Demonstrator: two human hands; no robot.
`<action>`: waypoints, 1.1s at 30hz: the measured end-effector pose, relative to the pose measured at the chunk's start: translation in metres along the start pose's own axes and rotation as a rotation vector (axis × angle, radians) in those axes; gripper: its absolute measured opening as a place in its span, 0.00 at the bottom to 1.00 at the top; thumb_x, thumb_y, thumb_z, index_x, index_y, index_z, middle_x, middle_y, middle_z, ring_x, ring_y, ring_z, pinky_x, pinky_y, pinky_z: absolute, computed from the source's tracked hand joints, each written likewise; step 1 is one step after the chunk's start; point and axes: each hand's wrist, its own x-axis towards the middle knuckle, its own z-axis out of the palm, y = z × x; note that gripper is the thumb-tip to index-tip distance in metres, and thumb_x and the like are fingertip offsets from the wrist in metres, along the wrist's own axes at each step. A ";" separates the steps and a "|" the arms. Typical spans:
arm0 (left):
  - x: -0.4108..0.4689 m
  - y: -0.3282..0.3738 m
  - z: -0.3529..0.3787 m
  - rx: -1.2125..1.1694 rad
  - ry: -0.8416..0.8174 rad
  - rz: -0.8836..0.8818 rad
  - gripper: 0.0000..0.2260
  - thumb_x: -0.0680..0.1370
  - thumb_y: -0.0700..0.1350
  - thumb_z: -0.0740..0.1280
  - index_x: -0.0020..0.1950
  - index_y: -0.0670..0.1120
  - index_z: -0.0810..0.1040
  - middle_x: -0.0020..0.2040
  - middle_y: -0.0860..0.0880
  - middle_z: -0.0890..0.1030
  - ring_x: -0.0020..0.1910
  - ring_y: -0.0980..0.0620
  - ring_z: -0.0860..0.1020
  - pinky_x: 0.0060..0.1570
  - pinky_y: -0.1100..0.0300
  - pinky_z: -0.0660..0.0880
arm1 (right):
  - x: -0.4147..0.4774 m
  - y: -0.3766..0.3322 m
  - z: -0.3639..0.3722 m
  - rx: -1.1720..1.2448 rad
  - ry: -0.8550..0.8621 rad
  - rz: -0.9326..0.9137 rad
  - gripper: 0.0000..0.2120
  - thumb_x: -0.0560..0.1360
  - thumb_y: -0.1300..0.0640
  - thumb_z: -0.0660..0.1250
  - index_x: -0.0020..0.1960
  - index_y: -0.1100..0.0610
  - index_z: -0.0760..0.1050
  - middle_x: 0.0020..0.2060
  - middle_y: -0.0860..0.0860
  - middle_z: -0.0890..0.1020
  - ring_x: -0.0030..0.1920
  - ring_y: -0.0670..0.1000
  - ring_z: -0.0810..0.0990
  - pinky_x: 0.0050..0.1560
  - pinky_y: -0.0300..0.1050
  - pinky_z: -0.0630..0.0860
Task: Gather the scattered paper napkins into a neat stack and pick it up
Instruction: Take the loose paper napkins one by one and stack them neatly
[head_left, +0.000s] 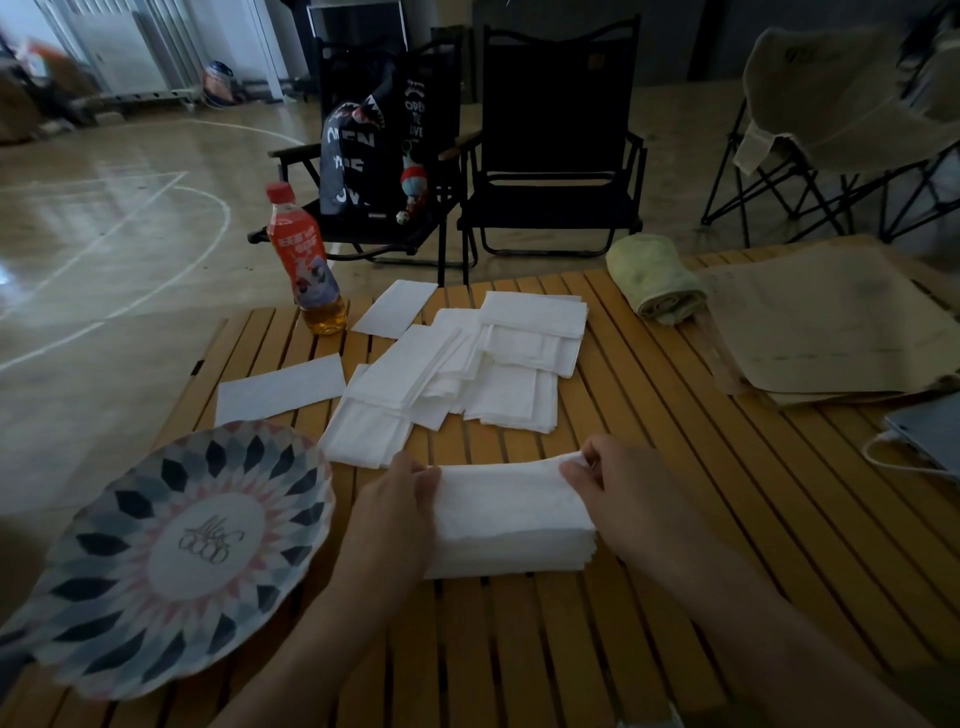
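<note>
Thumb and forefinger of the right hand (618, 488) are pinching the far right corner of the napkin stack (511, 519), lifting the top sheet slightly there. The left hand (400, 499) is gripping the stack's left end, thumb lying on top. Both forearms are reaching in from the near edge, and the stack is resting between the hands on the slatted wooden table (701, 519). Just beyond it, loose napkins (467, 364) are lying overlapped in a heap, with a single napkin (280, 387) to the left and another napkin (395, 306) farther back beside a drink bottle (304, 260). A patterned plate (104, 519) is sitting near the left forearm. A rolled green towel (657, 280) is lying against brown paper bags (831, 322).
</note>
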 end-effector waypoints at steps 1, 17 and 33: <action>0.000 0.000 0.001 0.026 0.000 0.007 0.03 0.83 0.54 0.57 0.51 0.56 0.66 0.41 0.61 0.69 0.39 0.63 0.71 0.32 0.70 0.64 | 0.000 0.000 0.001 -0.013 -0.001 -0.002 0.06 0.82 0.46 0.60 0.49 0.47 0.71 0.36 0.43 0.75 0.36 0.42 0.74 0.34 0.36 0.66; -0.002 -0.003 -0.006 0.482 -0.048 0.177 0.22 0.81 0.51 0.63 0.70 0.50 0.58 0.53 0.51 0.80 0.45 0.55 0.81 0.43 0.61 0.79 | -0.003 -0.006 0.012 -0.195 -0.085 0.038 0.11 0.83 0.45 0.56 0.57 0.51 0.69 0.44 0.46 0.77 0.40 0.45 0.76 0.37 0.41 0.72; 0.008 -0.010 -0.023 0.718 -0.013 0.557 0.15 0.79 0.51 0.65 0.65 0.52 0.69 0.61 0.52 0.72 0.58 0.53 0.71 0.61 0.55 0.68 | -0.011 -0.015 0.028 -0.270 -0.014 -0.340 0.09 0.82 0.46 0.54 0.58 0.46 0.69 0.53 0.44 0.72 0.51 0.45 0.70 0.54 0.42 0.74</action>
